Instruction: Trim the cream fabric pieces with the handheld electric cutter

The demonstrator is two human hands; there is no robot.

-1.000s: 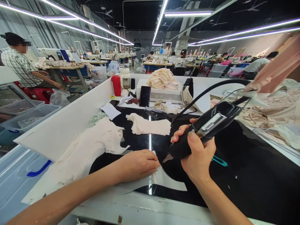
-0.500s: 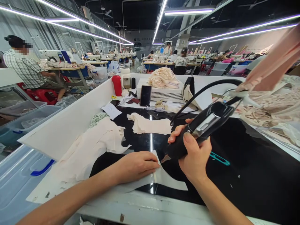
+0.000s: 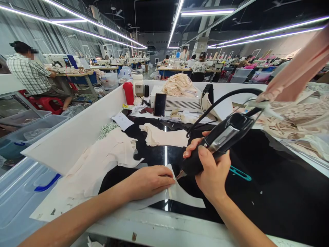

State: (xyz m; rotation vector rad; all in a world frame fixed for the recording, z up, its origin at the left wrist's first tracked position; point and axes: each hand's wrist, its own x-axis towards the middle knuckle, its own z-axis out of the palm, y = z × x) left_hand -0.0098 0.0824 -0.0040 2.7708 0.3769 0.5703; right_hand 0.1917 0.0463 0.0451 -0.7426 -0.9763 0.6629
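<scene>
Left hand [image 3: 155, 181] lay over the white fabric piece [image 3: 185, 197], likely steadying it, grip unclear; right hand [image 3: 212, 173] clutched the black handheld tool [image 3: 223, 138], aiming its tip at the edge.

tool [image 3: 195, 161]: plastic, metal strip [image 3: 223, 140] | worktop [image 3: 280, 187]: smooth, glossy | pale piece [image 3: 186, 196]: matt, perhaps cloth

Long white tube lights [image 3: 207, 12] brighten the room under a dark ceiling [image 3: 156, 20]; a glare stripe [image 3: 166, 154] crosses the glossy black worktop [image 3: 277, 171]. Far details look soft, edges stretched.
</scene>
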